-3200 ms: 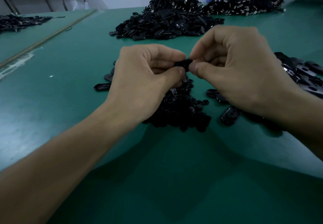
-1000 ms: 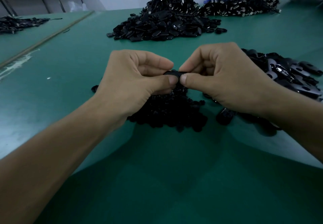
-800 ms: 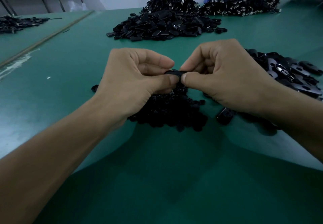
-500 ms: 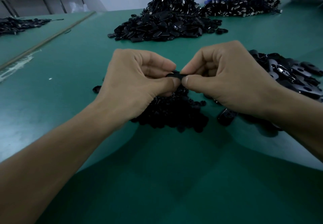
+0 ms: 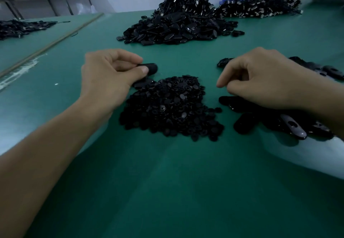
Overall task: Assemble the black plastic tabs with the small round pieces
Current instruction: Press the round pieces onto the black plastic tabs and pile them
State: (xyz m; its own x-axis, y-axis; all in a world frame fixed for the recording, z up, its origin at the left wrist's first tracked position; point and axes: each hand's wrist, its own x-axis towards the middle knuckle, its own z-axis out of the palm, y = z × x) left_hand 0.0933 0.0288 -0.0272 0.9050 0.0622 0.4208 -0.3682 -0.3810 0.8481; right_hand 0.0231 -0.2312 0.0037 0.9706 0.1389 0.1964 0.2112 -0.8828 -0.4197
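Your left hand (image 5: 111,76) sits just left of and slightly behind the round pieces (image 5: 171,107). Thumb and forefinger are clamped on one tab (image 5: 150,68), and the other left fingers are curled toward the palm. The tab's rounded end sticks out past the thumb tip and points right, above the back left edge of the round pieces. Your right hand (image 5: 260,81) is on the opposite side of the round pieces, well apart from the left hand and knuckles up. Its fingers are curled downward, with the forefinger tip close to the thumb. Its underside is hidden, so you cannot tell whether anything is pinched there. It is over the loose tabs (image 5: 247,124), and contact with them cannot be judged. The loose tabs lie just right of the round pieces and spread back past the right wrist. One of them, the grey tab (image 5: 293,126), shows a paler face with a hole. The round pieces form one low dark mound on the green mat (image 5: 167,191), between your two forearms. Two or so flat tabs (image 5: 141,85) lie at the mound's back left edge, under the left thumb. Well behind the round pieces stands a far heap (image 5: 178,31) of black parts topped with looped cables. Behind and to the right is a second heap (image 5: 260,9) with glinting metal ends. Far left and behind is a third heap (image 5: 20,28).
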